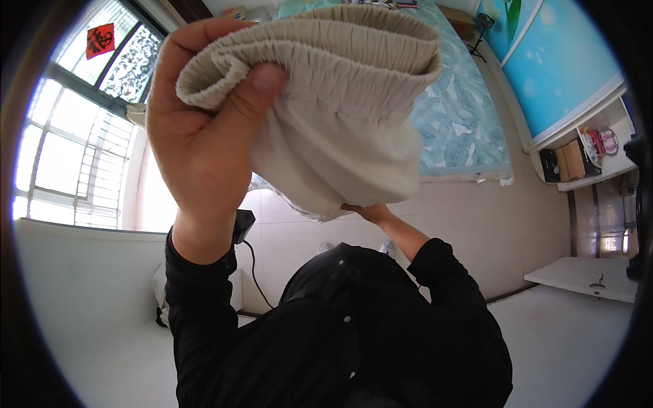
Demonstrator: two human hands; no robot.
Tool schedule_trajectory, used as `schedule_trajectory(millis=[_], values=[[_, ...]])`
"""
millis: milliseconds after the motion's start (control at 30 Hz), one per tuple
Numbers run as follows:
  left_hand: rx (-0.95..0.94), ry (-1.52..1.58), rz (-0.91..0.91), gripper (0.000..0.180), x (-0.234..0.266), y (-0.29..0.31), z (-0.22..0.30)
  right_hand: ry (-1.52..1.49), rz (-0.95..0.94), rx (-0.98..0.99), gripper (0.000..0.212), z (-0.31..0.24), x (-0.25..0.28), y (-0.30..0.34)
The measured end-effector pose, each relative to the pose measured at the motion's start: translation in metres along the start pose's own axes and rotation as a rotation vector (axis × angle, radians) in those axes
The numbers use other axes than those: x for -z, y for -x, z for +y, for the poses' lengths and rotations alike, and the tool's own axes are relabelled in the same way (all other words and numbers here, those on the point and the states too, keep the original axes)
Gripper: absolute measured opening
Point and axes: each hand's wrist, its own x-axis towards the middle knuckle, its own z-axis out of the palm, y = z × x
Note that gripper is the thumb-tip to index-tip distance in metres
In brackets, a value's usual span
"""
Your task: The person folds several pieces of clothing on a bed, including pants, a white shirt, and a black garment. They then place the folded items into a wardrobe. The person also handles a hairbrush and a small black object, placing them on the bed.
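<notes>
Beige elastic-waisted trousers (333, 129) hang close in front of me, their gathered waistband opening upward. My left hand (211, 129) is closed on the left end of the waistband, with the thumb pressed on the near side and the fingers behind it. Lower down and farther from the camera, my right hand (367, 212) reaches under the bottom of the cloth. The fabric hides most of its fingers, so their grip does not show.
A bed (462, 122) with a blue-green patterned sheet stands ahead. At the left is a barred window (75, 149). Shelves (592, 153) holding boxes and small items line the right, above a white open door panel (578, 277). A black cable (255, 272) hangs beside my left arm.
</notes>
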Motion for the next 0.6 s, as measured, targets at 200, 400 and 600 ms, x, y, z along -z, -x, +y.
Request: schedule_trajectory(millis=[200, 400, 600], values=[[-0.002, -0.137, 0.097, 0.033, 0.017, -0.013, 0.016, -0.033, 0.256, 0.355, 0.063, 0.004, -0.008, -0.007], [0.041, -0.295, 0.326, 0.042, 0.034, -0.016, 0.015, -0.241, 0.07, 0.17, 0.044, 0.003, 0.015, 0.007], [0.132, -0.264, 0.315, 0.055, 0.057, -0.044, -0.011, -0.482, -0.187, -0.047, 0.052, -0.021, 0.044, 0.036]])
